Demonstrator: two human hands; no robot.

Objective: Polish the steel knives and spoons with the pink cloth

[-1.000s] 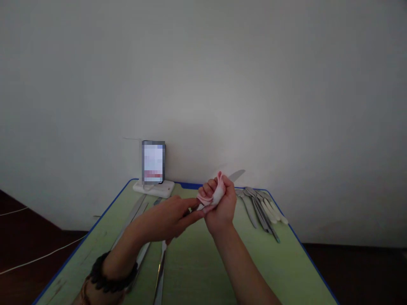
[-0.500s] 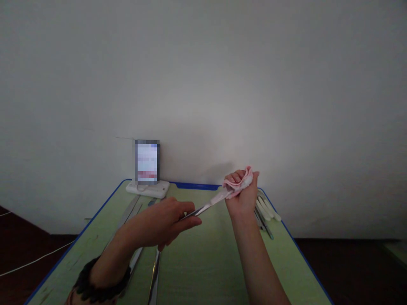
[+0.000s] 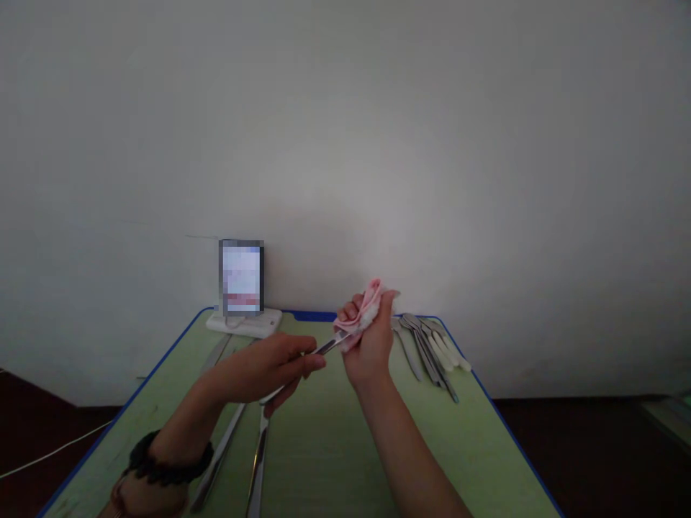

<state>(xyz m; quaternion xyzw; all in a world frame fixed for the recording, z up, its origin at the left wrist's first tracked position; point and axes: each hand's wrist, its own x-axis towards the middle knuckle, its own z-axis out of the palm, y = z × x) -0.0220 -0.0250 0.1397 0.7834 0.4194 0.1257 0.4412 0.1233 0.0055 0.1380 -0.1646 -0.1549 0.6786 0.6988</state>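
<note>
The left hand (image 3: 283, 368) pinches a knife (image 3: 329, 344) by its handle, thumb and fingers closed on the metal. The knife is up in the air over the middle of the counter (image 3: 324, 439), slanting away toward the right hand (image 3: 372, 342), and its far part runs into a pink and white cloth (image 3: 370, 306). The right fingers are curled round that cloth, gripping it about the blade (most of the blade is hidden in the folds, so its exact lie there cannot be told). The right thumb points up along the cloth's outer side.

A dark beaded bracelet (image 3: 170, 460) circles the left wrist. Below the left hand a shiny utensil (image 3: 258, 460) lies lengthwise on the counter, its upper end passing behind the hand, and more metal lies to its left, partly covered by the forearm. Beyond the right hand, near the counter's right edge, is a pile of cutlery (image 3: 426, 349), some lying over others, with pale handles (image 3: 450, 352) on its right side.

At the back left a lit screen (image 3: 241, 277) (its content is blurred) stands upright on a white base (image 3: 245, 324), in front of the wall (image 3: 345, 144).
</note>
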